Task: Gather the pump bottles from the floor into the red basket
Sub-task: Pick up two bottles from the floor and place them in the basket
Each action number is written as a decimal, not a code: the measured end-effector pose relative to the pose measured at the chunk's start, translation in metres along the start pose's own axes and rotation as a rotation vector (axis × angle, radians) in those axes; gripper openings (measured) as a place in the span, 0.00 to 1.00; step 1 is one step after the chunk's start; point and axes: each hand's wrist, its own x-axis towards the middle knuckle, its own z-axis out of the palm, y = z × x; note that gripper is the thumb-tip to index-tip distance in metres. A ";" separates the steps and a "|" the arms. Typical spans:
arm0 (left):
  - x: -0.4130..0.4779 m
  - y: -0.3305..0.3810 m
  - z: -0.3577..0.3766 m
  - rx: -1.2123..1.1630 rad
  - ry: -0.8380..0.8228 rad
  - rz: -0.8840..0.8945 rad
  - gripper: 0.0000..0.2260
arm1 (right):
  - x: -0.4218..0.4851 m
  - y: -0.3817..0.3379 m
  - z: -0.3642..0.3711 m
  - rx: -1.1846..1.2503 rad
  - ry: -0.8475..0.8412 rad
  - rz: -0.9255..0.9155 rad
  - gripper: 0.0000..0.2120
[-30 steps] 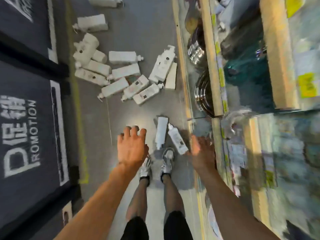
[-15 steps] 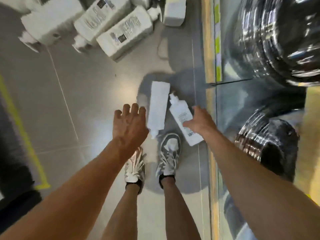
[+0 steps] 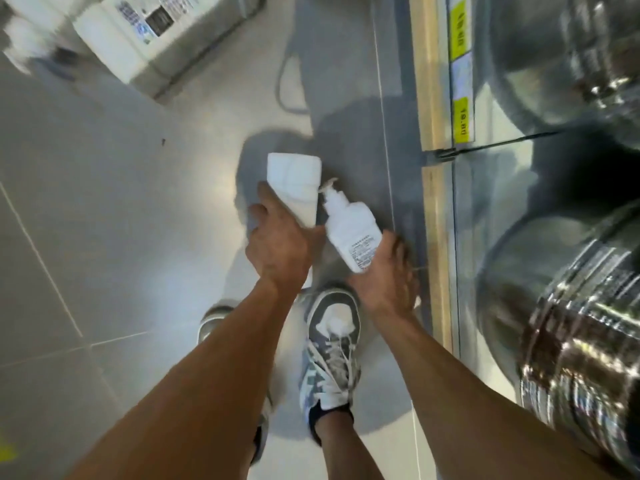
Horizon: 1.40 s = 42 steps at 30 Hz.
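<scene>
Pump bottles (image 3: pixel 349 233), white, rectangular, dark printed labels

pump bottles (image 3: pixel 149 39) cropped by top edge, left shoe (image 3: pixel 213 322) mostly behind forearm (image 3: pixel 207 393)

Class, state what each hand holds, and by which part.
The left hand grips the left bottle around its mid-body. The right hand grips the right bottle at its base end, pump pointing away.

Shop aisle, price labels (image 3: pixel 460 121) on shelf edge (image 3: pixel 424 81), stacked steel pots (image 3: pixel 581 358), tiled floor (image 3: pixel 104 202)
</scene>
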 end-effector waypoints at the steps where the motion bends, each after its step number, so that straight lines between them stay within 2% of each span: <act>1: 0.001 0.001 -0.001 -0.016 -0.007 -0.023 0.45 | -0.002 -0.001 -0.003 0.012 0.011 0.002 0.44; 6: 0.006 0.001 -0.040 -0.001 -0.068 -0.002 0.43 | -0.019 -0.014 -0.046 0.098 0.032 0.032 0.39; 13: -0.061 0.026 -0.199 0.120 -0.047 0.146 0.39 | -0.102 -0.069 -0.169 0.292 0.139 0.095 0.35; 16: -0.118 0.044 -0.286 0.105 -0.003 0.132 0.39 | -0.169 -0.093 -0.234 0.358 0.135 0.111 0.35; 21: -0.235 0.067 -0.453 0.102 0.040 0.037 0.41 | -0.313 -0.124 -0.366 0.384 0.131 0.032 0.36; 24: -0.302 0.074 -0.543 0.038 0.080 0.073 0.44 | -0.392 -0.138 -0.436 0.462 0.194 0.005 0.36; 28: -0.391 0.071 -0.631 -0.029 0.181 0.116 0.39 | -0.486 -0.150 -0.500 0.531 0.240 -0.049 0.41; 34: -0.486 0.025 -0.695 -0.272 0.325 0.004 0.37 | -0.587 -0.159 -0.543 0.615 0.202 -0.295 0.34; 38: -0.538 -0.014 -0.706 -0.394 0.458 -0.104 0.37 | -0.623 -0.173 -0.548 0.526 0.141 -0.452 0.35; 42: -0.591 -0.044 -0.704 -0.537 0.580 -0.220 0.38 | -0.644 -0.197 -0.549 0.366 0.046 -0.691 0.33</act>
